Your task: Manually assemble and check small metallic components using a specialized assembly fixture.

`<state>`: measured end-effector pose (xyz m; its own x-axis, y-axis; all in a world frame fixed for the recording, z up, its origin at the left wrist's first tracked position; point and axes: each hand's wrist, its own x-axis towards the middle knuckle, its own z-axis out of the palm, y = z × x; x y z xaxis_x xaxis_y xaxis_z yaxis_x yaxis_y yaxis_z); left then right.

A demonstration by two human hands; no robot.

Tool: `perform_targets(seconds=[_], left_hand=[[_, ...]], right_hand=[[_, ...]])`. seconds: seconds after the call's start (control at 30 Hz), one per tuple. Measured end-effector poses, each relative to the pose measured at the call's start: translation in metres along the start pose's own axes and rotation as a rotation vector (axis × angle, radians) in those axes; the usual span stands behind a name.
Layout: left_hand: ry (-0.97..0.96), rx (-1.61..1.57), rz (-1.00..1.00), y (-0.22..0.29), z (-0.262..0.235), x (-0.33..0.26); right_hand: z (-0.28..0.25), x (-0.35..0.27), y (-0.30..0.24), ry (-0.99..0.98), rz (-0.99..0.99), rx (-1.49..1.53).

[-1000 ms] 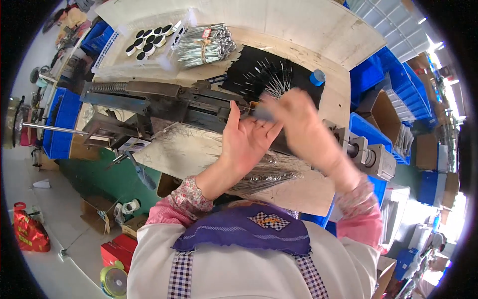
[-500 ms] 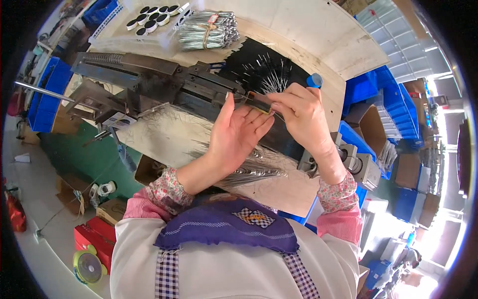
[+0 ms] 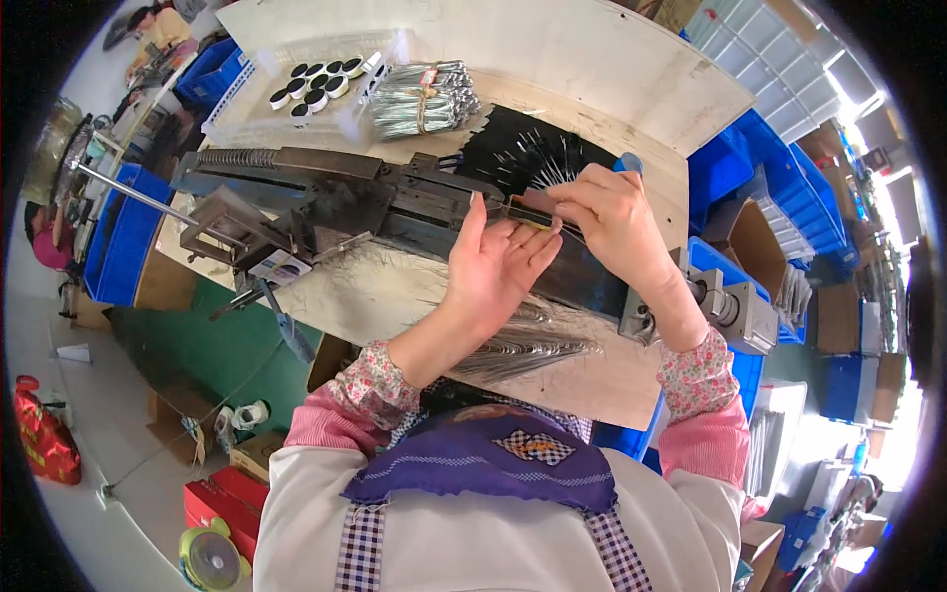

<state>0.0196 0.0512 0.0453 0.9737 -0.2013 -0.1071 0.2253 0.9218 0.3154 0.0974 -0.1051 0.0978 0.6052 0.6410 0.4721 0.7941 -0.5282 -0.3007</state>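
My left hand [image 3: 493,276] is palm up with its fingers stretched out, below the end of a dark metal bench machine [image 3: 424,202]. Its fingertips lie at a small block with a yellowish edge [image 3: 533,214] on that machine. From the other side, my right hand [image 3: 617,222] comes to the same block, thumb and fingers pinched at its end. What the pinch holds is too small to make out. Beyond my hands, thin metal wires [image 3: 545,170] fan out over a black cloth [image 3: 493,148]. Nearer to me lies a pile of thin bent wires [image 3: 528,353].
A tied bundle of metal wires [image 3: 424,101] lies at the back beside a clear plastic basket [image 3: 380,54] holding round black-topped pieces. A blue cap-like object [image 3: 628,163] stands near my right hand. Blue bins [image 3: 718,176] stack at the right; a metal rod [image 3: 133,190] juts left.
The whole view has shifted, so the bench appears lower and further right. Both hands keep nearly the same pose at the machine's block.
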Motion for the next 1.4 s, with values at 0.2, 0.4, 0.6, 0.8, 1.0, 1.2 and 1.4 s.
perform_targets(seconds=[0.2, 0.4, 0.6, 0.8, 1.0, 1.2, 1.4], left_hand=[[-0.025, -0.064, 0.0, 0.001, -0.009, -0.001], [-0.02, -0.039, 0.104, 0.0, -0.013, -0.007], [0.024, -0.006, 0.044, 0.006, -0.004, -0.006], [0.059, 0.116, 0.015, 0.009, -0.003, 0.0], [0.243, 0.094, 0.073, -0.038, -0.019, 0.0], [0.203, 0.402, -0.123, -0.046, -0.012, -0.032], [0.236, 2.268, 0.841, 0.056, -0.061, -0.136]], right_hand=[[0.004, 0.001, -0.027, 0.051, 0.034, 0.099], [-0.002, -0.007, -0.041, -0.101, 0.143, -0.097], [-0.001, -0.004, -0.051, -0.324, 0.072, -0.29], [0.003, -0.009, -0.036, -0.245, -0.108, -0.486], [0.023, -0.099, -0.038, -0.538, 0.24, -0.07], [0.095, -0.141, -0.012, -0.607, 0.169, -0.073], [0.079, -0.143, -0.012, -0.38, 0.345, 0.228]])
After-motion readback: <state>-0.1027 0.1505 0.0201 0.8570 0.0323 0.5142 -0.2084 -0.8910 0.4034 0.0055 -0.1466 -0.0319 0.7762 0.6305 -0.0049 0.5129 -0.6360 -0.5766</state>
